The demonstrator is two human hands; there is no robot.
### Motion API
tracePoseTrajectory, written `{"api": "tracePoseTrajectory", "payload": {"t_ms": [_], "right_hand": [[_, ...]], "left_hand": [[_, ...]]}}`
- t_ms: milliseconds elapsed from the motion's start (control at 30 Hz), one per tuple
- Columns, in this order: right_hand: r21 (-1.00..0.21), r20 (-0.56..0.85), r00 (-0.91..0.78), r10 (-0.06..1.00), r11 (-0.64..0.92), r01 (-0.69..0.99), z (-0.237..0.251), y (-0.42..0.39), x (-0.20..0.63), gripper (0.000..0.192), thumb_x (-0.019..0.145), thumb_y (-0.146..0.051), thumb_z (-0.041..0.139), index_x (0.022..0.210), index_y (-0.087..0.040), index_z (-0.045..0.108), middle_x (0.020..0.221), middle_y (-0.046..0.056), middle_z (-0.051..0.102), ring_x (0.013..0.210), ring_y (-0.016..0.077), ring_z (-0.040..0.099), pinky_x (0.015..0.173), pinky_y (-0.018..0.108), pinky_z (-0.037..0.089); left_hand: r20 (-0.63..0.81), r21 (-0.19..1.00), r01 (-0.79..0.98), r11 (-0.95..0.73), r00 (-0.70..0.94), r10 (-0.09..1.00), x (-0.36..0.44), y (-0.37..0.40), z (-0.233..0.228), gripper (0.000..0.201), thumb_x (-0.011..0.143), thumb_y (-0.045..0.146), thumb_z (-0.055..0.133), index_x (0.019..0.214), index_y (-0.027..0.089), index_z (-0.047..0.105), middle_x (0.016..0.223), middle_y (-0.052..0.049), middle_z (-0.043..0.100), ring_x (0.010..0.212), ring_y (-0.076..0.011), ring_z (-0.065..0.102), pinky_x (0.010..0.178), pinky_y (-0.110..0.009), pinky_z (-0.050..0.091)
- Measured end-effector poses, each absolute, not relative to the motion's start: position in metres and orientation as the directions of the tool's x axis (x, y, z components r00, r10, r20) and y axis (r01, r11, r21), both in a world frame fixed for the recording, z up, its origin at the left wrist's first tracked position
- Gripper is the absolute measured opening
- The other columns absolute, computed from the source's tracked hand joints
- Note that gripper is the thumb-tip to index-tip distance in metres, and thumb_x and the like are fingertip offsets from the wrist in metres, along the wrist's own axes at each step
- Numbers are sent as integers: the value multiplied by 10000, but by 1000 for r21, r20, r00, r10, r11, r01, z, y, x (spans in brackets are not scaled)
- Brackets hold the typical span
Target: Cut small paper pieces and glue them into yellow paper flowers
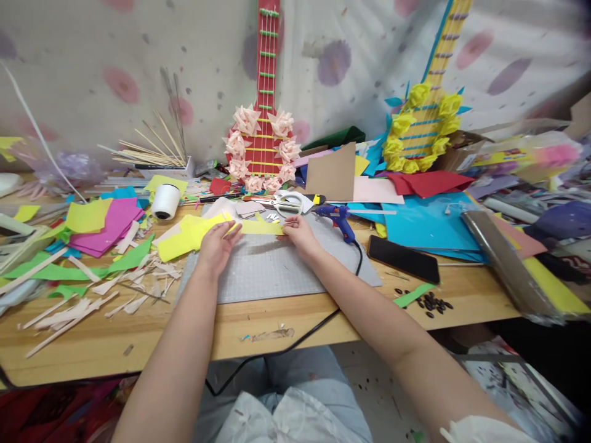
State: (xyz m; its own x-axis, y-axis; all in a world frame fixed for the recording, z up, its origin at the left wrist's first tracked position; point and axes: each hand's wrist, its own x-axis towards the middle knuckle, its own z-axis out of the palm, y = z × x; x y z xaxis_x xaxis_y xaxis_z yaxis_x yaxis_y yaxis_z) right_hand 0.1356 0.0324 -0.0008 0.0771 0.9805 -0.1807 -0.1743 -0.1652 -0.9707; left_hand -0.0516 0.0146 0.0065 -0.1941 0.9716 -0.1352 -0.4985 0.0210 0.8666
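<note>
Pressing down on a yellow paper strip (261,227), both hands work at the far edge of the grey cutting mat (277,271) that lies in the middle of the table (138,320). The left hand (217,243) lies flat and spread, fingers wide, its fingertips on the strip's left end, where the strip meets a larger yellow sheet (184,237). The right hand (298,234) is curled narrow, fingertips pinching down on the strip's right end.

Just beyond the strip lie scissors (281,202) with white handles, and to their right a blue glue gun (339,218) rests at the mat's far right corner, its black cord running toward the table's near edge. A black phone (404,258) lies flat just right of the mat, with dark seeds (429,303) and a green scrap (413,295) nearer the front edge.

On the left side of the table sit a white roll (165,200), pink and yellow paper sheets (108,224), green offcuts and pale wooden slivers (78,307). Against the back wall lean a red paper guitar (263,123) ringed with pink flowers and a second guitar (427,123) with yellow flowers.
</note>
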Motion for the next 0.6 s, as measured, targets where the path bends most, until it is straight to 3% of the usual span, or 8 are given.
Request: {"api": "tracePoseTrajectory", "payload": {"t_ms": [100,333,500,600], "right_hand": [[-976,-155,112,982,-135,-168,-8,32,139,262,617,-49,484,808,-202,392,737,-39,457,607,82,548,577,271,553],[-997,-78,165,983,-73,-38,-17,34,141,281,561,-116,475,819,-211,413,808,-24,457,690,97,530,594,269,541],[-993,-103,-14,995,-102,59,-2,29,152,322,562,-153,487,871,-220,426,844,-2,513,756,134,552,637,304,521],[-984,57,-95,994,72,166,7,28,158,326,593,-168,498,912,-220,458,900,4,561,900,154,548,770,340,482]], "left_hand": [[-134,859,-507,70,-91,987,-44,11,7,133,601,174,656,664,148,542,785,-32,638,704,-128,612,783,-377,512],[-118,914,-401,56,-132,984,-39,11,-1,183,561,200,712,637,124,564,730,-18,621,638,-85,583,805,-348,506],[-83,966,-257,31,-194,978,-37,12,-7,261,525,296,731,663,113,604,697,-14,604,669,-101,575,755,-313,518],[-40,972,-234,1,-162,986,-36,10,-6,293,504,331,741,655,120,606,696,-12,605,674,-108,569,724,-306,525]]}}
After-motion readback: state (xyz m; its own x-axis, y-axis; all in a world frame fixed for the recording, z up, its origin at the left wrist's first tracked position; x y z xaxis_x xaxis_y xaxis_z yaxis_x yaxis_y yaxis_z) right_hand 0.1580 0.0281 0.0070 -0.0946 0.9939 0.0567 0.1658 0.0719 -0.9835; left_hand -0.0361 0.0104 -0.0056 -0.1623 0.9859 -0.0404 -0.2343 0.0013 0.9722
